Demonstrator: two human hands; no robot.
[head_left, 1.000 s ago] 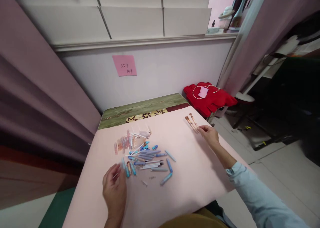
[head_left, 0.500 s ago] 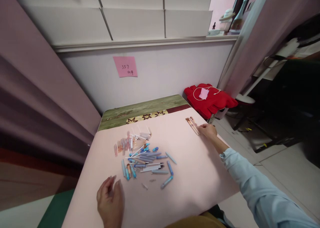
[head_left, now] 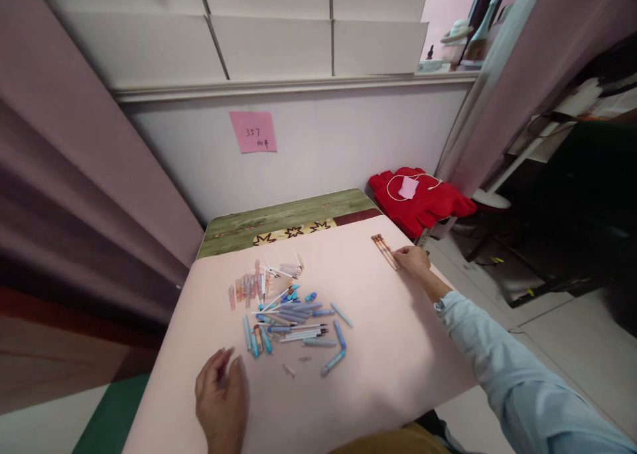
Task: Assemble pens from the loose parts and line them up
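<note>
brown-topped pens (head_left: 385, 251), three of them, lie side by side at the far right of the table (head_left: 388, 354), apparently set in order, while blue pens (head_left: 339, 333) and white refills (head_left: 301, 336) are left jumbled further left. the right hand (head_left: 414, 262) has its fingers close together at the rightmost one, though i can't tell if they grip; the left hand (head_left: 221, 397), thumb and fingers apart, holds nothing.
</note>
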